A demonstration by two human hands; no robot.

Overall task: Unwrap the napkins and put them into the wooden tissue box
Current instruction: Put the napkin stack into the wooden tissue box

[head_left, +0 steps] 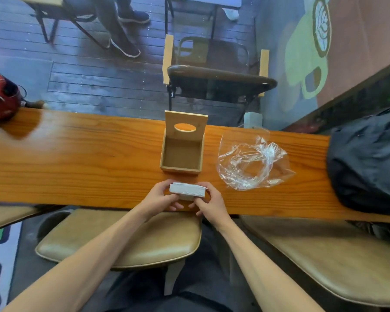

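A white stack of napkins (187, 190) is held just above the near edge of the wooden table (77, 158). My left hand (161, 198) grips its left end and my right hand (208, 202) grips its right end, fingers curled under the stack. Just beyond the stack stands the wooden tissue box (181, 154), open and with nothing inside; its lid (186, 124), with an oval hole, stands upright at the back. The clear plastic wrapper (252, 162) lies crumpled on the table to the right of the box.
A black bag (367, 163) lies on the table's right end and a red helmet (0, 95) at its far left. A dark chair (218, 82) stands beyond the table. Tan padded seats (131, 239) are below my arms. A person's legs are at the top.
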